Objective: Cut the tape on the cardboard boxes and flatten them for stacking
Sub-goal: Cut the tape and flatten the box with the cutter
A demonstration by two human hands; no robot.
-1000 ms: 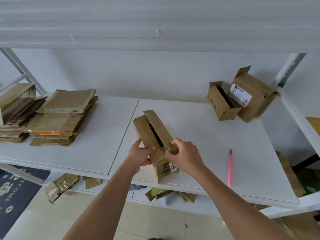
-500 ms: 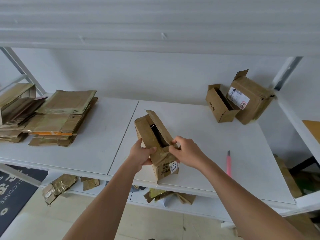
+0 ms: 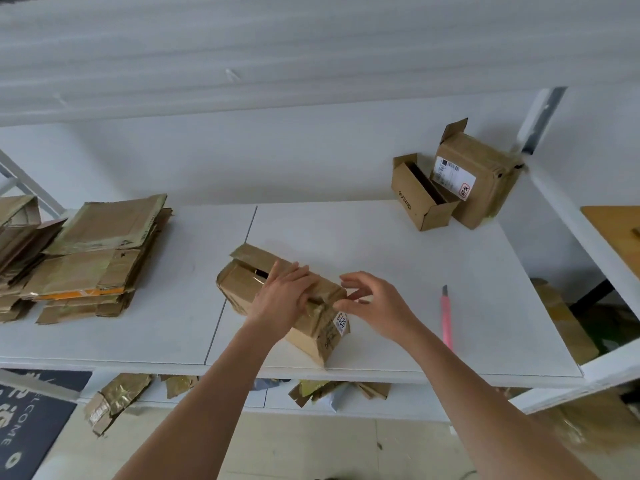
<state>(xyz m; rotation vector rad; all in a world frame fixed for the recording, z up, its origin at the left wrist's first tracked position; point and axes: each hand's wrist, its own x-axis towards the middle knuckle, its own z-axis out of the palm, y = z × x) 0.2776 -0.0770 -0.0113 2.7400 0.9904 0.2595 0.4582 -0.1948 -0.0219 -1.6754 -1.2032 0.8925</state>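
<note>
Item in hand: one worn brown cardboard box wrapped in glossy tape [image 3: 277, 299], lying on its long side on the white surface [image 3: 398, 258], near the front edge, well left of the pink utility knife [image 3: 446, 320]. Its far flap stands ajar and a dark slit shows along the top, so the tape on that end looks already cut; the body is not yet collapsed. Left hand [image 3: 280, 299]: laid palm-down over the top of the box, fingers fairly straight, pressing rather than gripping. Right hand [image 3: 377, 303]: open, fingers spread and relaxed, just beside the labelled near end of the box; whether the fingertips touch it cannot be told. Done: a stack of flattened brown cardboard pieces [image 3: 97, 258] far to the left of the box. Left to do: a small open plain brown carton [image 3: 419, 199] and a taped brown carton with a white shipping label [image 3: 474, 181], both still box-shaped, at the back right of the surface beyond the knife. Judged stage: well along, with this box and two more to flatten. Change from half a second ago: the box stood tilted up on its end with both hands gripping its open top; now it lies down, the right hand has released, and the left presses from above. The knife has not moved.
</note>
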